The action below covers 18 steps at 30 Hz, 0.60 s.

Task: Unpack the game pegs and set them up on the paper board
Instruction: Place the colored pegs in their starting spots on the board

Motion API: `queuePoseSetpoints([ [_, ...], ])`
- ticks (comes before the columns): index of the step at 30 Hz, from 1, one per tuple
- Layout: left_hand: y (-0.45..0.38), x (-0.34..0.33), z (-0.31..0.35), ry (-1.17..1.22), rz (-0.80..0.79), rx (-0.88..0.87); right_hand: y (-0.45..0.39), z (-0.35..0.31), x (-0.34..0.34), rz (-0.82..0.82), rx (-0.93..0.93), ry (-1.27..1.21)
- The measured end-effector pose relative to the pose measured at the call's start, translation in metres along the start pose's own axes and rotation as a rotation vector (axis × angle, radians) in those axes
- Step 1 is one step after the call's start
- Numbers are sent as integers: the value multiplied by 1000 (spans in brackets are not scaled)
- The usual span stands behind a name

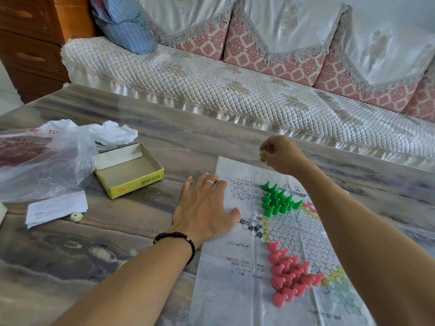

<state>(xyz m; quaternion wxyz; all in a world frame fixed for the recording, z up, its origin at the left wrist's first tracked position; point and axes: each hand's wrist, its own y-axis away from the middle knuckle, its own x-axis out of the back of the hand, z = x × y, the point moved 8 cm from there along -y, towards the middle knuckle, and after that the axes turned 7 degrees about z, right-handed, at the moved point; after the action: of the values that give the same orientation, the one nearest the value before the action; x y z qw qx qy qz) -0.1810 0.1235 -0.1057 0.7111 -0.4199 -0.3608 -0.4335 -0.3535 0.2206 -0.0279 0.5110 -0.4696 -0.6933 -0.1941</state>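
The paper board (237, 274) lies flat on the table, printed with hexagon cells and text. Several green pegs (277, 200) stand in a cluster on its far corner triangle. Several pink pegs (290, 274) stand in a triangle nearer to me. My left hand (204, 210) rests flat, fingers spread, on the board's left edge; it wears a ring and a black bead bracelet. My right hand (281, 154) is raised over the board's far edge, fingers pinched on a small green peg (263, 149), of which only the tip shows.
An open yellow cardboard box (129, 170), empty inside, sits left of the board. Beside it lie a crumpled plastic bag (47, 156), a folded paper slip (56, 207) and a white die (76, 217). A quilted sofa (211, 85) runs behind the table.
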Motion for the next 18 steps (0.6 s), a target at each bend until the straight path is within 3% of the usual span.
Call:
queuePoseSetpoints([
  [6,-1,-1,0,-9,3,2,27,-3,20,-56,50,-23],
  [18,-1,0,-1,-9,3,2,49,-11,13,-219,164,280],
])
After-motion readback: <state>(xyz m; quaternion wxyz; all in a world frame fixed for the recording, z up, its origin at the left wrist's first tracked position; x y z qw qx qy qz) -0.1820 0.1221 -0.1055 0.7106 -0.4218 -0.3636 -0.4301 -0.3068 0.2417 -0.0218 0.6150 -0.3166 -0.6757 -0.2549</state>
